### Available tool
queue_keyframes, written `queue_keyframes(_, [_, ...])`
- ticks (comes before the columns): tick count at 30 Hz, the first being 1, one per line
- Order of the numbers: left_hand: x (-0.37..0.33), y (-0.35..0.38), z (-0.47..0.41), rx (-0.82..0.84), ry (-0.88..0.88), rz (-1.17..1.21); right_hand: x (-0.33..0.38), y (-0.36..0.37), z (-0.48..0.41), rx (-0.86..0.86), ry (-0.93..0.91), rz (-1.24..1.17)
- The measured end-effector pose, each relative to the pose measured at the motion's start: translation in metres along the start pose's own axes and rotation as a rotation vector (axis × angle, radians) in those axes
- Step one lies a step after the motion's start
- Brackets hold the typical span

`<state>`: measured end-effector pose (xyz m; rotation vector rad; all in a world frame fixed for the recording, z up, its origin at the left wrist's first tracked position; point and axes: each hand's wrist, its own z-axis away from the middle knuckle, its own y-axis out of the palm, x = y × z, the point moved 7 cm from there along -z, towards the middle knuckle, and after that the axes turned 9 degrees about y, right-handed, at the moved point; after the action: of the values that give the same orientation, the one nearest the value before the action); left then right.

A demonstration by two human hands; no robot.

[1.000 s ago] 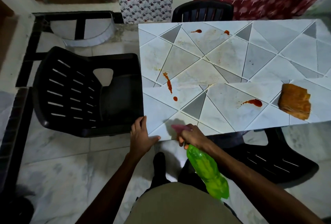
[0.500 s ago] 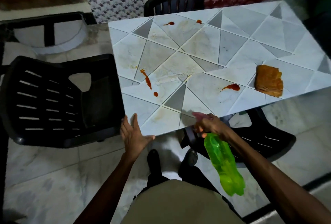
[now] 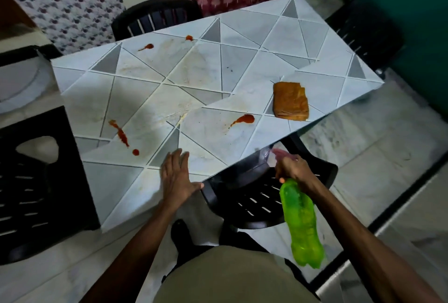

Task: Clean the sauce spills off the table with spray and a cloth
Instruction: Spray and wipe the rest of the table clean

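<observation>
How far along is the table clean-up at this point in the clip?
Done: nothing looks wiped yet; red sauce marks the top, such as the near-left streak and the centre blob. In hand: the right hand grips the green spray bottle, nozzle toward the table; the left hand rests flat on its near edge. Left: spraying and wiping with the orange cloth, lying apart from both hands.

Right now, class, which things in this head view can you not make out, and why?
1. Nozzle of the spray bottle, head view: blurred, partly wrapped by the right hand.
2. Near chair, head view: partly hidden under the table.
3. Left chair, head view: cut off by the frame edge.
</observation>
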<state>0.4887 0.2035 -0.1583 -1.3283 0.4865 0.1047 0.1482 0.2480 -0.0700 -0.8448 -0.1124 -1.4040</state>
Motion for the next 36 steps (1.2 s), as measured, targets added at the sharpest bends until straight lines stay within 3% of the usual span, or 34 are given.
queue_keyframes(13, [0.02, -0.01, 0.014, -0.082, -0.281, -0.021, 0.068, 0.117, 0.027, 0.456, -0.171, 0.164])
queue_keyframes(18, [0.022, -0.021, 0.013, -0.061, -0.307, 0.039, 0.075, 0.122, 0.005, 0.337, -0.075, 0.065])
queue_keyframes(23, [0.023, -0.02, -0.007, -0.021, -0.179, 0.004, 0.076, 0.096, -0.013, 0.288, -0.022, -0.055])
queue_keyframes(26, [0.021, -0.028, -0.014, -0.013, -0.15, -0.021, 0.087, 0.109, 0.004, 0.341, -0.117, 0.05])
queue_keyframes(30, [0.04, -0.032, -0.005, -0.06, -0.248, -0.04, 0.092, 0.16, 0.035, 0.518, -0.21, 0.181])
queue_keyframes(36, [0.066, -0.023, 0.026, -0.176, -0.367, -0.016, 0.09, 0.204, 0.036, 0.433, -0.162, 0.23])
